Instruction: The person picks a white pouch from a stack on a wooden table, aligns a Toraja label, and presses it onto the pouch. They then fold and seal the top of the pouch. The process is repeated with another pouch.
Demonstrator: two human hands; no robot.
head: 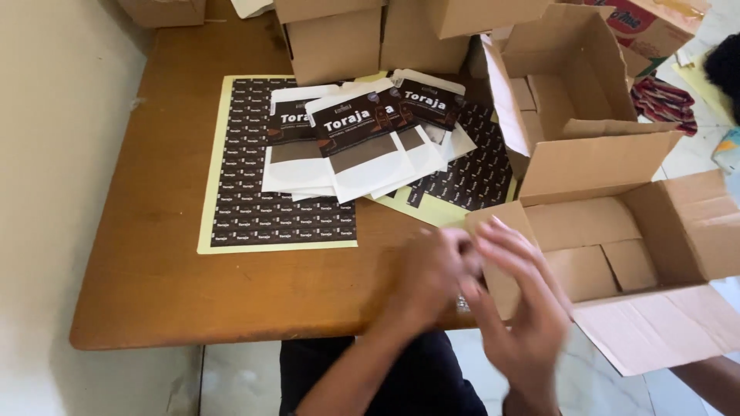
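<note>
Both hands are blurry, close together at the table (154, 293) edge. The left hand (428, 281) and right hand (516, 308) touch the open cardboard box (617, 254), which lies just right of them. I cannot tell if they hold anything.

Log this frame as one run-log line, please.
left hand: blurred, meets right hand | right hand: at open cardboard box corner | pouches: fanned on sticker sheet

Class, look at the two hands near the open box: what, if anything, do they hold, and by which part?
It cannot be told. The left hand and right hand meet, blurred, at the near corner of the open box.
</note>
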